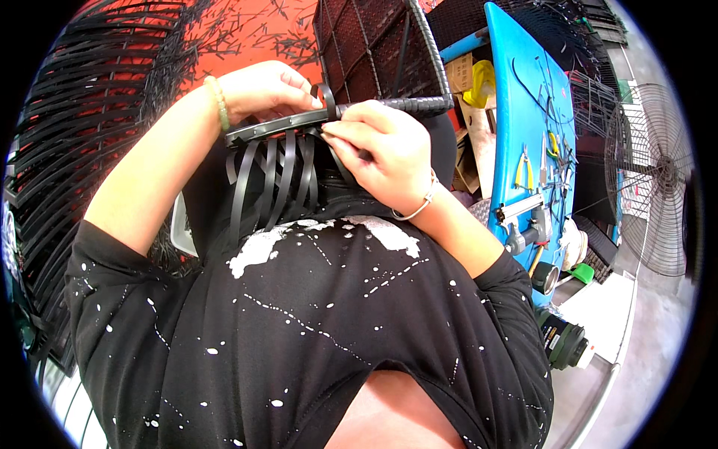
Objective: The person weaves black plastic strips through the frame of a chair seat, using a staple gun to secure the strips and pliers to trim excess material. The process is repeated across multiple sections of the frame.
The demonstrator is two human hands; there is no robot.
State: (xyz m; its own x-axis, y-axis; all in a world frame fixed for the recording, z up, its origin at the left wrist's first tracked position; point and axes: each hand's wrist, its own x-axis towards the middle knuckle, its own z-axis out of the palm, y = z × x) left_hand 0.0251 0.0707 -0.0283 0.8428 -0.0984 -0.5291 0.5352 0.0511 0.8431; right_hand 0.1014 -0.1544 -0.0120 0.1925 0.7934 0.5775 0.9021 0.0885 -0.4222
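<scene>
Across my lap lies a black woven panel [378, 52] of flat dark strips on a frame. Its near rail [280, 126] is partly wrapped with strip, the wrapped part [422, 104] running to the right corner. A black flat strip [327, 96] loops up around the rail between my hands. My left hand [265, 88] is behind the rail, its fingertips closed at the loop. My right hand [389, 150] is curled in front of the rail, thumb and finger pinching the strip below it. Several loose strip ends [280, 179] hang from the rail toward my shirt.
A stack of curved black strips or slats [97, 97] fills the left side. Strip scraps [247, 34] litter the red floor. At right stands a blue table [516, 127] with pliers [525, 170] and other tools, beside a wire-guarded fan [662, 168]. A cordless tool [565, 340] sits near my right elbow.
</scene>
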